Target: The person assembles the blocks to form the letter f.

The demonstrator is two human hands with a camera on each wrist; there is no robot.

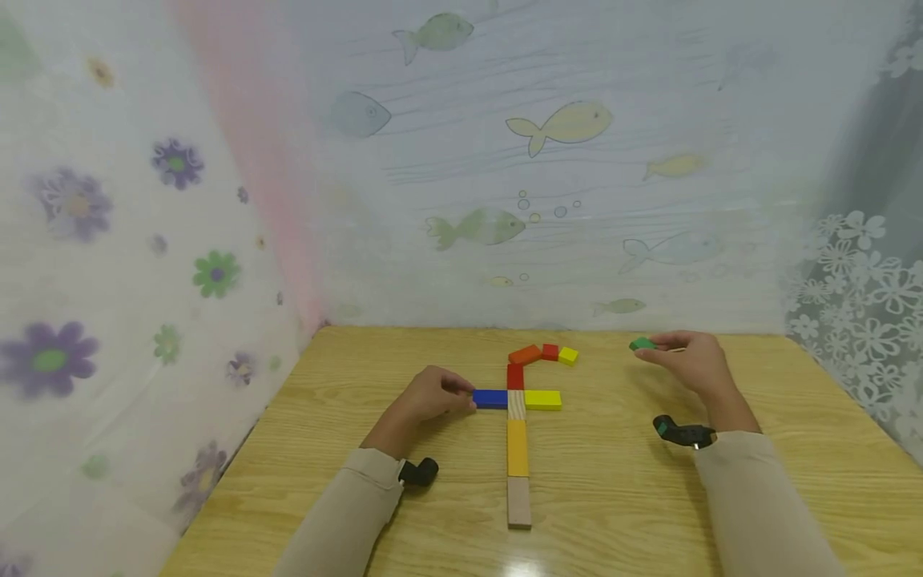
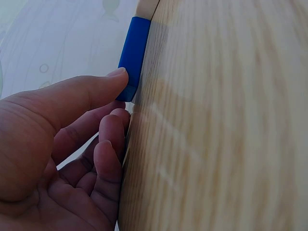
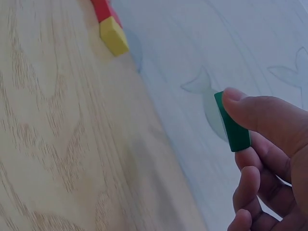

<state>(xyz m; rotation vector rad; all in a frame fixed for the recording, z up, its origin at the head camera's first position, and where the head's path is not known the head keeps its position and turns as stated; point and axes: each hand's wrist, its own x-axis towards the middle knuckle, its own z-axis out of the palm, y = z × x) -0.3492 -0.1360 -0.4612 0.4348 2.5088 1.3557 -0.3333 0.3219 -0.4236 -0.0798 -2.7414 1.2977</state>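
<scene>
On the table lies a figure made of coloured blocks. My left hand point(image 1: 430, 394) is at the outer end of a blue block point(image 1: 491, 399), pinching it; in the left wrist view the thumb lies on that end and the other fingers curl below. The blue block meets a pale wooden block point(image 1: 516, 405), with a long yellow block point(image 1: 543, 400) on its other side. Over the table at the right, my right hand point(image 1: 688, 358) holds a green block point(image 3: 233, 122) between thumb and fingers, apart from the figure.
Below the pale block run an orange-yellow block point(image 1: 517, 448) and a light brown block point(image 1: 519, 502). Above it come a red block point(image 1: 515, 377), an orange-red block point(image 1: 525, 355), a small red cube point(image 1: 550, 352) and a yellow cube point(image 1: 568, 356). Printed curtains stand behind the table point(image 1: 613, 497).
</scene>
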